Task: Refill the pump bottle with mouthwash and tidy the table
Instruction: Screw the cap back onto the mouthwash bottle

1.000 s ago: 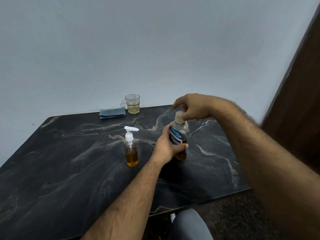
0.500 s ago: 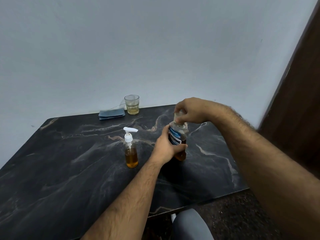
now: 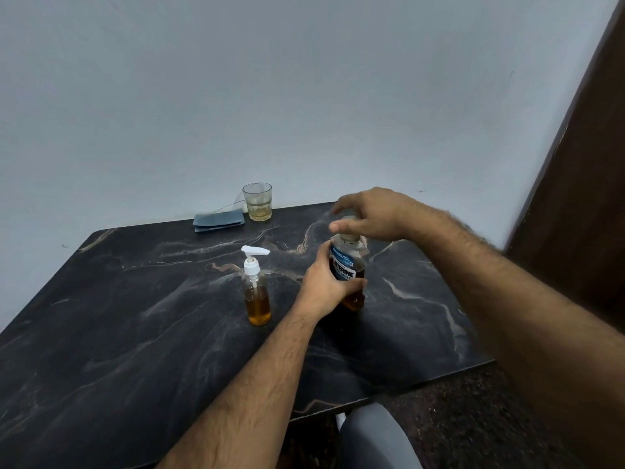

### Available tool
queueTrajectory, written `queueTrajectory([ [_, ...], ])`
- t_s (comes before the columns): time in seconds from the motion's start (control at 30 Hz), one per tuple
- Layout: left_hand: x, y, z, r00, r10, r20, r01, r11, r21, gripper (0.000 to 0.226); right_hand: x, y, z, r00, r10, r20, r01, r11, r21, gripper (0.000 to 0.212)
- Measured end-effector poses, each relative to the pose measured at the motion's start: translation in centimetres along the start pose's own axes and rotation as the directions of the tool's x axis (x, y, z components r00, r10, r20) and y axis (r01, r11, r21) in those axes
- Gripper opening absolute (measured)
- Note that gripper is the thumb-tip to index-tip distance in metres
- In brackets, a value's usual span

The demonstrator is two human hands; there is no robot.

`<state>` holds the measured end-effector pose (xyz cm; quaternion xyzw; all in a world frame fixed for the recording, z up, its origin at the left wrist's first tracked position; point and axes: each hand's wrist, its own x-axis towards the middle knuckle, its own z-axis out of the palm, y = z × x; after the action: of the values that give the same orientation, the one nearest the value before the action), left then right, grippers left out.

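I see the mouthwash bottle (image 3: 348,265) standing upright on the dark marbled table (image 3: 135,333), right of centre; amber liquid shows in its lower part below the blue label. My left hand (image 3: 326,286) is wrapped around its body, thumb across the front under the label. My right hand (image 3: 368,214) sits over the top of the bottle, fingers loosely spread around the cap (image 3: 348,231); the hand is blurred, and I cannot tell whether the fingers actually clamp the cap or only hover at it.

Just left of my left hand, apart from it, the pump bottle (image 3: 257,292) stands upright, its white pump head on and its clear body a little over half full of amber liquid.

At the far edge of the table, near the wall, a drinking glass (image 3: 257,202) holds a shallow layer of pale yellowish liquid. Just left of it lies a folded blue cloth (image 3: 219,221).
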<state>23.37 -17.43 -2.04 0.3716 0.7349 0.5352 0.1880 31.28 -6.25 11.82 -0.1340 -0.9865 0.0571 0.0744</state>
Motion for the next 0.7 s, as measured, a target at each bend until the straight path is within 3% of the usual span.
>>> queueTrajectory([
  [0.13, 0.0, 0.0, 0.0, 1.0, 0.006, -0.001, -0.006, 1.0, 0.006, 0.097, 0.3, 0.1, 0.9, 0.998, -0.042, -0.051, 0.039, 0.997, -0.059, 0.025],
  [0.33, -0.2, -0.1, 0.2, 1.0, 0.008, -0.03, -0.008, 1.0, 0.005, 0.095, 0.4, -0.8, 3.3, 0.952, 0.016, -0.307, -0.085, 0.973, -0.213, 0.028],
  [0.7, -1.0, 0.3, 0.4, 0.995, -0.01, -0.096, 0.01, 1.0, -0.005, 0.09, 0.1, -2.1, 4.0, 0.919, 0.132, -0.371, -0.205, 0.965, -0.165, 0.038],
])
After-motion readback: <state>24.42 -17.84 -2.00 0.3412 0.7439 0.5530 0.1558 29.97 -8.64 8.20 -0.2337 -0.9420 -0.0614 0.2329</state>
